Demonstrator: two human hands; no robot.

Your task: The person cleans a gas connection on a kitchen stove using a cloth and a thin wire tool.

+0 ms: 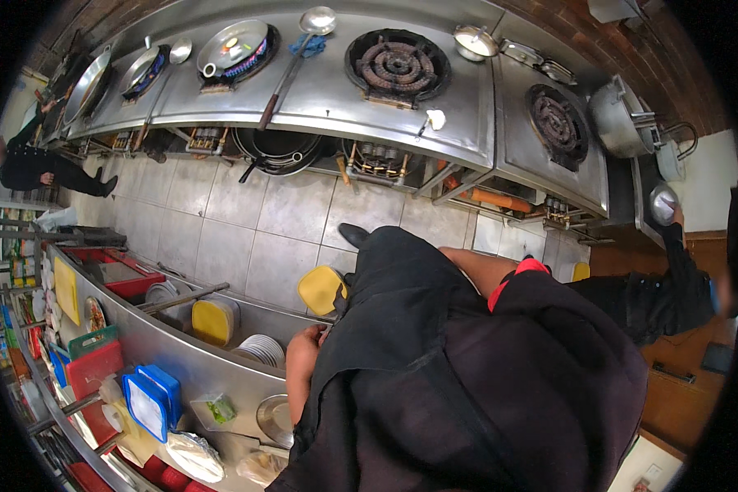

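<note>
My left hand (307,338) is low beside my black apron (402,303), close to the inner edge of the steel counter (246,392). Its fingers bend in against the apron's edge, and the cloth partly hides them, so whether they hold anything is unclear. Just ahead of it is a yellow, rounded-square item (321,289). A stack of white plates (261,348) stands on the shelf to its left, and a round metal plate (275,420) lies on the counter nearby. My right forearm (477,269) shows past the apron, but its hand is hidden behind my body.
Across the tiled floor (230,205) runs a steel stove (312,102) with a frying pan (234,49) over a blue flame and a ladle (291,70). One person (45,168) stands far left; another (656,303) is at right, hand on a metal bowl (664,203). Blue-rimmed containers (152,402) stand on the counter.
</note>
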